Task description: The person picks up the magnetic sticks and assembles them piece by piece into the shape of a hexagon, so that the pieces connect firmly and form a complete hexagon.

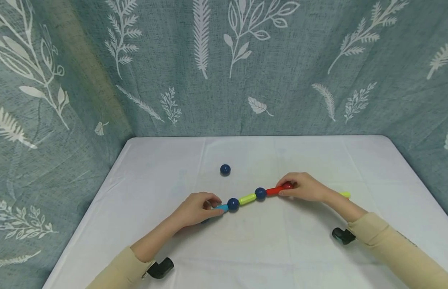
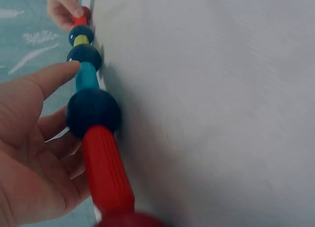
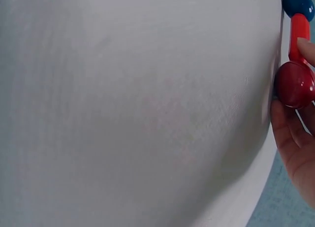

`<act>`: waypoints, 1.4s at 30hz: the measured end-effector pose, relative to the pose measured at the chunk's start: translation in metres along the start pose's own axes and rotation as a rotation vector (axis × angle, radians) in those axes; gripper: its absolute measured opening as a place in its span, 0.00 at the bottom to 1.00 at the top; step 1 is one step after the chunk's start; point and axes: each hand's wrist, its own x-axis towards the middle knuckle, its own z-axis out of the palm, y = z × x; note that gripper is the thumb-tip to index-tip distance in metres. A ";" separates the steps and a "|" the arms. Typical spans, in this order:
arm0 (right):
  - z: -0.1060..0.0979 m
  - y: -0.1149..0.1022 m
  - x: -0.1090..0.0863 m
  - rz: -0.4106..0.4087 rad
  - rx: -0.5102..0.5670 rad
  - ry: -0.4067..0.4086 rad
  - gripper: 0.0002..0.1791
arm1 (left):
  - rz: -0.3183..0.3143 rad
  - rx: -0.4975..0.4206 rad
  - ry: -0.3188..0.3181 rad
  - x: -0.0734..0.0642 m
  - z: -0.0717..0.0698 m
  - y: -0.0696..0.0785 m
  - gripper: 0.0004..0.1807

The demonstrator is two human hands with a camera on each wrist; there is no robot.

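Note:
A chain of toy rods and balls runs across the table between the two hands. My left hand [image 1: 195, 209] pinches a light blue rod [image 2: 86, 75], thumb on one side. Past its near end, the left wrist view shows a dark blue ball [image 2: 93, 113], a red rod [image 2: 108, 170] and part of a red ball [image 2: 130, 220]. Rightward, a yellow-green rod [image 1: 247, 199] joins two dark blue balls. My right hand [image 1: 306, 187] pinches another red rod [image 1: 273, 191], its fingers around the red ball [image 3: 295, 84] at that end.
A loose dark blue ball [image 1: 225, 169] lies behind the chain. Another yellow-green rod [image 1: 345, 194] shows partly behind the right forearm. A white cloth covers the table [image 1: 260, 249]; a patterned curtain [image 1: 224, 100] hangs at its back and sides.

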 end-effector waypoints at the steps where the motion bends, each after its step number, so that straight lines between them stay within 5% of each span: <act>1: 0.000 0.000 0.000 -0.002 0.002 0.002 0.12 | -0.002 0.004 0.000 -0.003 -0.002 -0.001 0.16; 15: -0.003 0.006 0.000 0.005 0.004 0.013 0.12 | -0.098 0.149 -0.046 -0.028 -0.029 0.001 0.17; 21: -0.004 0.010 0.002 0.043 -0.013 0.048 0.11 | -0.139 0.177 -0.029 -0.030 -0.028 -0.002 0.17; 31: -0.006 0.011 0.009 0.062 -0.016 0.087 0.13 | -0.197 -0.010 0.091 -0.027 -0.008 -0.004 0.19; 42: -0.007 0.010 0.018 0.123 -0.054 0.121 0.14 | -0.224 -0.141 0.124 -0.027 0.008 0.002 0.23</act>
